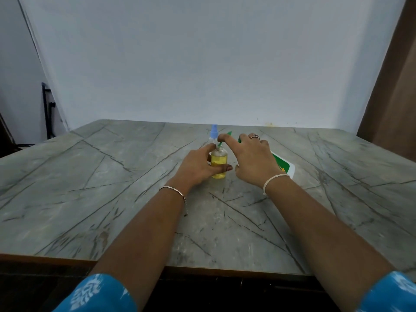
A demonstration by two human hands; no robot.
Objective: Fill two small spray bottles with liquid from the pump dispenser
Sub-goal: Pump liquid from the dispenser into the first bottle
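A small clear spray bottle (219, 162) holding yellow liquid stands upright mid-table with no cap on its neck. My left hand (200, 165) grips its body, thumb across the front. My right hand (249, 158) holds the white and green pump dispenser (284, 165) tilted toward the bottle, with the index finger on the green pump nozzle (221, 142) at the bottle's mouth. Behind them stands a second small bottle, of which only the light blue spray cap (214, 131) shows clearly.
The bottles sit on a grey marble-patterned table (112, 199) with a brown front edge. A white wall rises behind it. A black frame (47, 109) stands at far left and a brown curtain (394, 97) hangs at right.
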